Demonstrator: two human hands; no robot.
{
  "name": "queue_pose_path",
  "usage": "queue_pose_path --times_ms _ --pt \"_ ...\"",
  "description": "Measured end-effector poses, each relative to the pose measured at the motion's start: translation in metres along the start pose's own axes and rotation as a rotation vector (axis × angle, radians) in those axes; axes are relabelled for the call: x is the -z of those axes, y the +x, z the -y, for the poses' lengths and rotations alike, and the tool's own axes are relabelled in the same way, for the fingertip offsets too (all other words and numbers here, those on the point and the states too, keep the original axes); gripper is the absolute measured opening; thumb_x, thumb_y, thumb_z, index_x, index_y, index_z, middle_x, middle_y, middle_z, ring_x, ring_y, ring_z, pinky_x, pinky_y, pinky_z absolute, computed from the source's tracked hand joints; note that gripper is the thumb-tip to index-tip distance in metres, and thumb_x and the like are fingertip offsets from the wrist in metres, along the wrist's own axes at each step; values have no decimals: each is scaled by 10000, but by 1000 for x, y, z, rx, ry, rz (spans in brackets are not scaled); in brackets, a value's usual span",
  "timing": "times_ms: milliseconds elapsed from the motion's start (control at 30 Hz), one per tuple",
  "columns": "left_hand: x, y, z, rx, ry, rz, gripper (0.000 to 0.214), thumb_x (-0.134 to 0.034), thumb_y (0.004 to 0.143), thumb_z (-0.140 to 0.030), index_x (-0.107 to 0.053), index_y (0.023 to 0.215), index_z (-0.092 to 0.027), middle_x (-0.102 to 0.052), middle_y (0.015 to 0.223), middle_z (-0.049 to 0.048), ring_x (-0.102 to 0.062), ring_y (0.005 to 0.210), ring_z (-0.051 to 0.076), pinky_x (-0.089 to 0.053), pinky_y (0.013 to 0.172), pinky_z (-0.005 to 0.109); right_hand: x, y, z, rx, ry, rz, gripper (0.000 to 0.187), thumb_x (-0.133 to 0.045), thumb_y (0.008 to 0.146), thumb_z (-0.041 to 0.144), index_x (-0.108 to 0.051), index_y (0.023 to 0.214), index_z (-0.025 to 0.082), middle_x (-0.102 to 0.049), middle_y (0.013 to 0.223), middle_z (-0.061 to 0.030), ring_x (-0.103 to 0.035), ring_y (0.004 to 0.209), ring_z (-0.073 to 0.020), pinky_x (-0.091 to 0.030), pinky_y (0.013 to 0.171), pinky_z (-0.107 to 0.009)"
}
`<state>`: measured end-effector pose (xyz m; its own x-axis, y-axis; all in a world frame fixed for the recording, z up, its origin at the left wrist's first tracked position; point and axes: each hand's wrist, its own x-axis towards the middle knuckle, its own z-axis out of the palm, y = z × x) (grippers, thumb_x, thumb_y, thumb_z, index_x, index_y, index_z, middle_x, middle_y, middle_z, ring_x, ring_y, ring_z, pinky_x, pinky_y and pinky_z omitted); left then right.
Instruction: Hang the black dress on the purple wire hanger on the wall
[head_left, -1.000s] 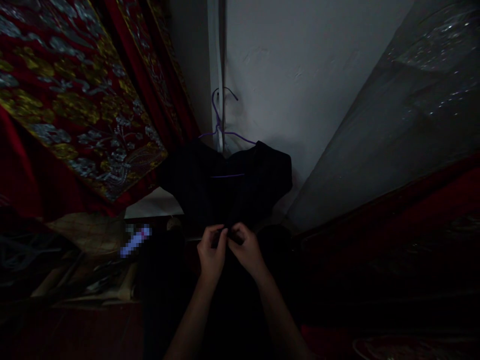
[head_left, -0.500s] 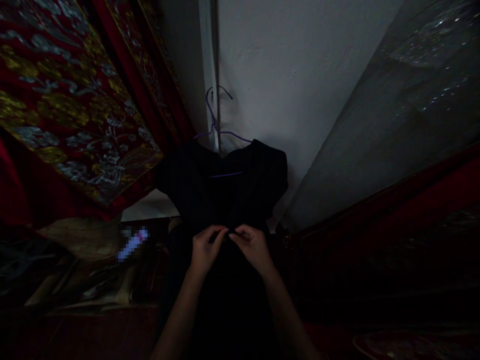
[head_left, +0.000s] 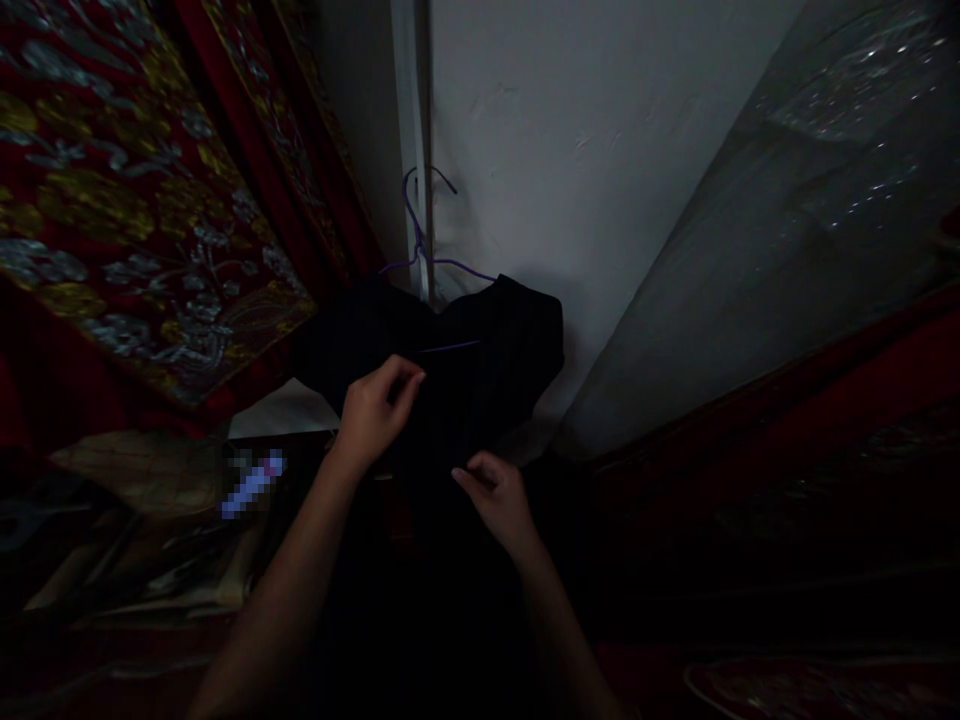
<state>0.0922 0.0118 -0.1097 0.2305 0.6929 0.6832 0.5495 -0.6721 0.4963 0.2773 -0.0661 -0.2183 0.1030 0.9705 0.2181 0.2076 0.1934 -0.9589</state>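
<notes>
A black garment hangs on a purple wire hanger against a white wall. My left hand is raised to the garment's chest, fingers curled and pinched on the dark cloth near the hanger's crossbar. Lower down, my right hand pinches the fabric at the garment's front, fingers closed. The lower part of the garment is lost in darkness.
Red cloth with gold and silver embroidery hangs at the left. A grey plastic-wrapped sheet leans at the right above dark red furniture. A blurred pale object lies among clutter at the lower left.
My left hand has left the spot beside my right hand and moved up and left onto the garment's chest. The right hand has stayed at the front.
</notes>
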Motion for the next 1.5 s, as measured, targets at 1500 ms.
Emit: queue_pose_path --times_ms 1500 --pt "-17 25 -36 863 -1200 -71 215 -788 638 -276 -714 721 -93 -266 447 -119 -164 392 12 -67 393 161 -20 12 -29 -52 -17 148 261 -623 803 398 -575 644 195 -547 620 16 -524 613 -145 -381 593 -254"
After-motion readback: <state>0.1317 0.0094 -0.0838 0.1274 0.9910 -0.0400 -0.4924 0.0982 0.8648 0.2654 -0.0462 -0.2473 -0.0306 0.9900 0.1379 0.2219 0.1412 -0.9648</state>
